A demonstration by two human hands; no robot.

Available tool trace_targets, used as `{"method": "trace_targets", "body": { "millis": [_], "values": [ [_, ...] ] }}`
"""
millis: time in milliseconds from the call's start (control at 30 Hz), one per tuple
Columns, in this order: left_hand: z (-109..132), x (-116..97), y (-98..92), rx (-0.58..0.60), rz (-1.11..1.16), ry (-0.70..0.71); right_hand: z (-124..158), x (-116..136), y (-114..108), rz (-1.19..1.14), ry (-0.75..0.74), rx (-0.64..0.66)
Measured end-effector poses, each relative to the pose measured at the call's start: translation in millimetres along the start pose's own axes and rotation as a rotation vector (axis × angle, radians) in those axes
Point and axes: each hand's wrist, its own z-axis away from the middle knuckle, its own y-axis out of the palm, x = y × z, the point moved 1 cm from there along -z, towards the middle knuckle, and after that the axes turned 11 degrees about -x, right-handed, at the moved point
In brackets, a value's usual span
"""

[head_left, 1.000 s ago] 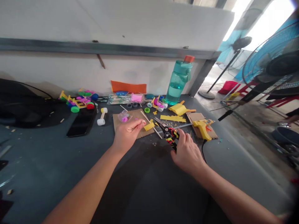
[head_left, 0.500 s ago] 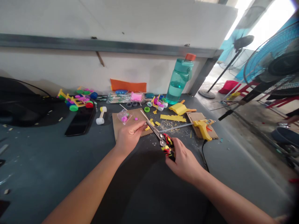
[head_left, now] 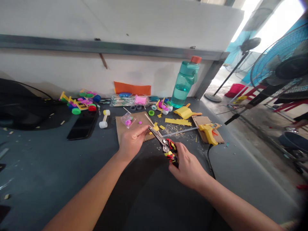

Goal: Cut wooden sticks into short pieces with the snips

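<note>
My right hand (head_left: 189,163) is wrapped round the red, yellow and black handles of a pair of snips (head_left: 165,146). Their metal blades point up and left, and the tips reach the fingers of my left hand (head_left: 132,141). Thumb and forefinger of that hand are pinched together; whatever is between them is too small or hidden to make out. Beneath and behind lies a cardboard sheet (head_left: 119,128) with a thin pale stick (head_left: 149,119), yellow scraps (head_left: 156,127) and a small clear bag (head_left: 127,120) holding a pink piece.
A yellow glue gun (head_left: 209,133) rests on cardboard at the right, its cord trailing forward. Behind stand a teal bottle (head_left: 182,85) and packed sticks (head_left: 117,101). Left are a phone (head_left: 80,125), a white-wheeled axle piece (head_left: 104,119) and colourful wheeled pieces (head_left: 79,104). Fans (head_left: 286,64) stand beyond the table.
The snips and my right hand have shifted slightly left, bringing the blade tips to the left fingertips. My left hand has hardly moved.
</note>
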Motion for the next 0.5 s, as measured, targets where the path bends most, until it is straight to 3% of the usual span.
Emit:
{"method": "trace_targets", "body": {
  "millis": [233,500],
  "values": [
    [2.5,0.4,-0.6,-0.044,-0.040,0.129,0.9,5.4,-2.5,0.014,-0.006,0.094],
    [-0.4,1.1,-2.0,-0.039,-0.041,0.175,0.9,6.9,0.1,0.062,-0.041,0.065]
  ]
}}
